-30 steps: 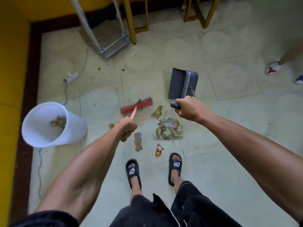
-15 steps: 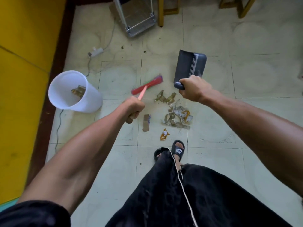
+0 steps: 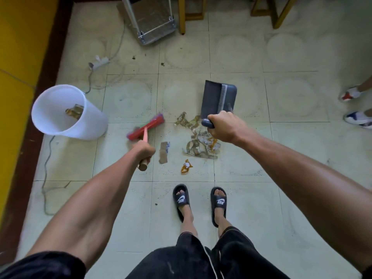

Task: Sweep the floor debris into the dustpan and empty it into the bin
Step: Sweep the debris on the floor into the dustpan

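Observation:
My left hand point(image 3: 144, 150) grips the pink handle of a red brush point(image 3: 146, 127), whose head is on the floor left of the debris. My right hand point(image 3: 224, 125) holds the handle of a dark grey dustpan point(image 3: 218, 98), lifted beyond the pile with its pan tilted away from me. A heap of crumpled wrappers and tape point(image 3: 198, 141) lies on the tiles between the two hands. A cardboard scrap point(image 3: 163, 152) and an orange wrapper point(image 3: 186, 166) lie nearer my feet. The white bin point(image 3: 66, 114) stands tilted at the left with some debris inside.
A power strip point(image 3: 99, 63) and its cable run along the floor near the yellow wall point(image 3: 18, 57). A metal trolley point(image 3: 150, 19) and yellow chair legs point(image 3: 182, 17) stand at the back. Another person's shoes point(image 3: 356, 106) are at the right edge. My sandalled feet point(image 3: 200, 200) stand behind the debris.
The brush head has swept left and towards me, blurred with motion. The dustpan stays raised in my right hand. My view has shifted, and both feet show again.

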Demonstrator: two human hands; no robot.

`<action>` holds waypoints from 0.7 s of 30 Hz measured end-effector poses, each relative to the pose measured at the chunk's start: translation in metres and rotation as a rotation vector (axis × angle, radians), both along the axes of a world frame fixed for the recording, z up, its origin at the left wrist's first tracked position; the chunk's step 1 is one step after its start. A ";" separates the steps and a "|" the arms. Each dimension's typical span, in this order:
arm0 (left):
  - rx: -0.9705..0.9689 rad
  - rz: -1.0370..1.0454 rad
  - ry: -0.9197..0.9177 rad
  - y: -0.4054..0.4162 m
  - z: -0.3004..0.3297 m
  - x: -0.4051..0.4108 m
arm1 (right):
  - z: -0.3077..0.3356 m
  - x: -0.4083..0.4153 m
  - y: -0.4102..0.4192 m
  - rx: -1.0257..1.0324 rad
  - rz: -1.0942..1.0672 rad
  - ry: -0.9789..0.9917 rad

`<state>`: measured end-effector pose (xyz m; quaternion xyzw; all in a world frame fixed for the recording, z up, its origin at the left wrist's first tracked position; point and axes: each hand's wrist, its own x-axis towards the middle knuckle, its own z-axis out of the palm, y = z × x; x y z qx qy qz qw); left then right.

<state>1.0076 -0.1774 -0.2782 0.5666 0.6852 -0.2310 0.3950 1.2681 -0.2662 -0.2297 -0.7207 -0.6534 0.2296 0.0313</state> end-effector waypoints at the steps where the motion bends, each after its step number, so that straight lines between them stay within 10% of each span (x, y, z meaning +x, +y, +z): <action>1: -0.040 0.020 -0.029 -0.006 0.000 0.007 | -0.002 0.005 -0.003 -0.004 0.001 0.000; 12: -0.311 0.219 -0.254 -0.039 0.067 0.091 | 0.025 0.064 -0.033 0.006 -0.020 0.020; 21: -0.096 0.047 -0.171 -0.049 0.085 0.115 | 0.029 0.091 -0.060 0.025 -0.088 0.051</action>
